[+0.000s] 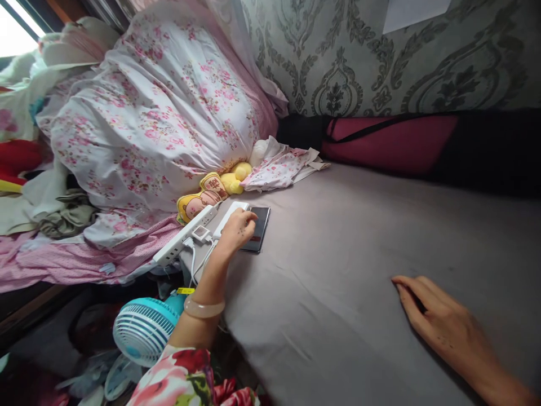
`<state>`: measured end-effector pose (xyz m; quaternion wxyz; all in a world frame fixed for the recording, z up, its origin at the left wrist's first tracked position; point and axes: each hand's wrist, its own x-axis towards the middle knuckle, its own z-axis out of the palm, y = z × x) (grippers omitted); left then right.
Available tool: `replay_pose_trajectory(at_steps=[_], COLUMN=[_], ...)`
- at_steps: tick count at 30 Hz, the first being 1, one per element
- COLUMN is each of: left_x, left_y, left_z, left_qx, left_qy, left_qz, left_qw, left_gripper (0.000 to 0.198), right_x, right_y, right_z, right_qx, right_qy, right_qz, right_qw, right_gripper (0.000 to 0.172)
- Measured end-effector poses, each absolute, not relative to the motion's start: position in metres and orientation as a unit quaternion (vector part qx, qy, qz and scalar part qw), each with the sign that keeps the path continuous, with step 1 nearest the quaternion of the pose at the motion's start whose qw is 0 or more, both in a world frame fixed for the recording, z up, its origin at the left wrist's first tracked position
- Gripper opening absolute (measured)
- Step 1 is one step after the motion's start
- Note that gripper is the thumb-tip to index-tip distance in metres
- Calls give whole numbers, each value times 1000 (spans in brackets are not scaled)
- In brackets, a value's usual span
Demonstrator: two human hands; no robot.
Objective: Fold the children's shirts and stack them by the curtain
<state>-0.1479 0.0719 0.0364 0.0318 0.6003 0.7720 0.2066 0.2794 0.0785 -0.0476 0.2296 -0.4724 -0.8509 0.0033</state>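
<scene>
My left hand (239, 229), with a pale bangle on the wrist, reaches over the left part of a dark smartphone (262, 224) that lies on the grey bed sheet. Its fingers are bent, and their tips are partly hidden; I cannot make out what they hold, if anything. Right beside it, on the left, lies a white oblong device (231, 213). A white power strip (177, 248) with a plugged-in charger (201, 233) and cables is close by. At the lower right, my right hand (439, 316) rests over the sheet, thumb and fingertips together, nothing visible in them.
Yellow plush toys (203, 197) and a small patterned cloth (279, 172) lie beyond the phone. A floral quilt (160, 113) is heaped at left. A blue fan (146, 330) stands below the bed edge. A black and pink long bag (389, 141) lies along the wall.
</scene>
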Motion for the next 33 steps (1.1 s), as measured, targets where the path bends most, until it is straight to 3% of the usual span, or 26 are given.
replay_pose_trajectory(at_steps=[7,15,25,33], left_x=[-152,-153,-206,-199], left_y=[52,64,187,242], left_z=[11,16,48,40], left_qx=[606,593,563,509], left_qy=[776,786,782,848], left_qz=[171,170,267,145], left_qw=[39,44,-30,-10], left_gripper=[31,29,33,48], right_x=[277,279,280,281], right_y=[78,78,78,79], right_z=[-45,-48,-48,-53], right_qx=[-479,-480,-475,-464], right_qy=[-848,-848,-848,-852], right_qz=[1,4,14,-4], right_qw=[226,224,234,241], right_gripper=[40,39,41,37])
